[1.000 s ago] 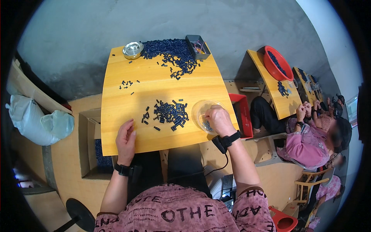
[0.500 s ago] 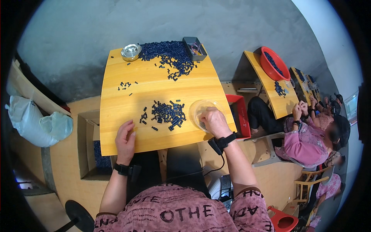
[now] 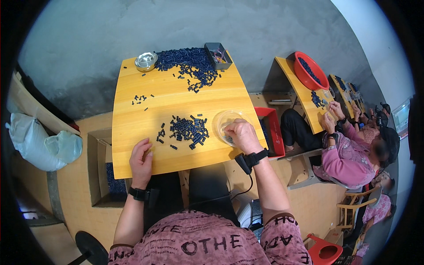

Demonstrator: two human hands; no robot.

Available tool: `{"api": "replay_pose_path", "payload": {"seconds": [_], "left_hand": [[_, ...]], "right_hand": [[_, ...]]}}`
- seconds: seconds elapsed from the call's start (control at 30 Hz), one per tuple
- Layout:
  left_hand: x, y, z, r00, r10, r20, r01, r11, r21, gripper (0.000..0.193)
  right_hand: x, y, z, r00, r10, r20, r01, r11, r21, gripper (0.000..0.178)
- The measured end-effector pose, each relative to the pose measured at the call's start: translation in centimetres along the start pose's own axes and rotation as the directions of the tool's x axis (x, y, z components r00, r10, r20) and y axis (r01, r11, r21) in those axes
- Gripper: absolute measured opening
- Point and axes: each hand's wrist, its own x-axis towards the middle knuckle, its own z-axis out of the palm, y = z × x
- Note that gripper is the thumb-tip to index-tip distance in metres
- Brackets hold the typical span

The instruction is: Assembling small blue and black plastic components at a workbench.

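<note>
My right hand point(image 3: 244, 136) reaches into a round clear plastic bowl point(image 3: 219, 115) at the right front of the yellow wooden table point(image 3: 132, 112). Its fingers are pinched together; anything between them is too small or hidden to make out. My left hand point(image 3: 141, 162) rests at the table's front edge, fingers loosely bent and thumb apart, with nothing visible in it. A small heap of short dark tubular pieces point(image 3: 189, 129) lies between the hands, nearer the bowl. A few smaller dark bits point(image 3: 139, 100) are scattered farther off at the left.
A large dark pile point(image 3: 183, 59) spreads along the far edge, between a metal bowl point(image 3: 146, 62) and a grey tray point(image 3: 218, 56). A red bin point(image 3: 274, 132) stands right of the table, a cardboard box point(image 3: 99, 185) left. A co-worker point(image 3: 346, 159) sits at another table.
The view has shifted slightly. My right hand stays in the clear bowl, its fingertips now lower and more to the left. The co-worker's hands have come down toward their table.
</note>
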Motion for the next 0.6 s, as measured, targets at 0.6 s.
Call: {"api": "replay_pose_path", "payload": {"seconds": [0.6], "left_hand": [[0.3,0.0,-0.1,0.997,0.079,-0.016,-0.076,0.986,0.145,0.022]], "right_hand": [[2.3,1.3,3.0,0.999,-0.030,0.043,0.039,0.974,-0.221,0.011]]}}
